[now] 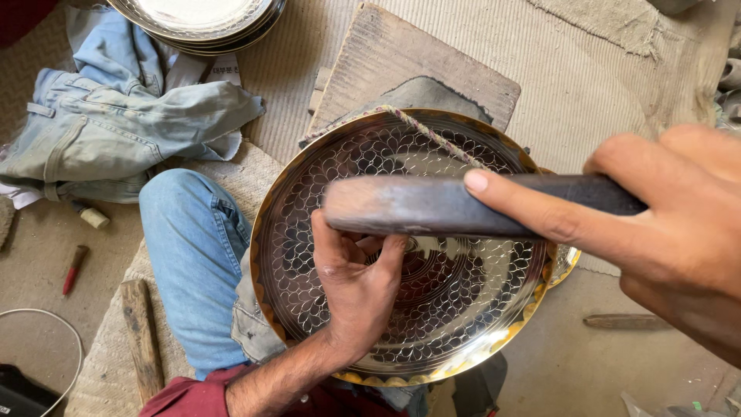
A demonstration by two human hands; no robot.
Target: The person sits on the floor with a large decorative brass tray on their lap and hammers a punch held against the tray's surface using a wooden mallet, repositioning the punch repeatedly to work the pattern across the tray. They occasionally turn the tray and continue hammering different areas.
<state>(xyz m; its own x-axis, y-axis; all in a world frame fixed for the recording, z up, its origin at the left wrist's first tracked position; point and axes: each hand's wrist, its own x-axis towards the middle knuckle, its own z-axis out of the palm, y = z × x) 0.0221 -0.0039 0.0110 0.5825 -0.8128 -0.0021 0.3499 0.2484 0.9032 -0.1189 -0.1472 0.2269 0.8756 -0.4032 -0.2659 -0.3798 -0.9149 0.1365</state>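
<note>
While resting over the engraved metal plate:
Left hand: pinching something small, unclear, against the plate.
Right hand: gripping dark mallet above it.

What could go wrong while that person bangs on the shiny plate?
1. The left hand rests inside the patterned metal plate, right under the dark hammer-like tool that the right hand holds. A stray blow might hit the fingers.
2. The plate leans on the knee and a wooden board, so it could slip or tilt.
3. A misplaced hit might dent the fine scale pattern.
</note>
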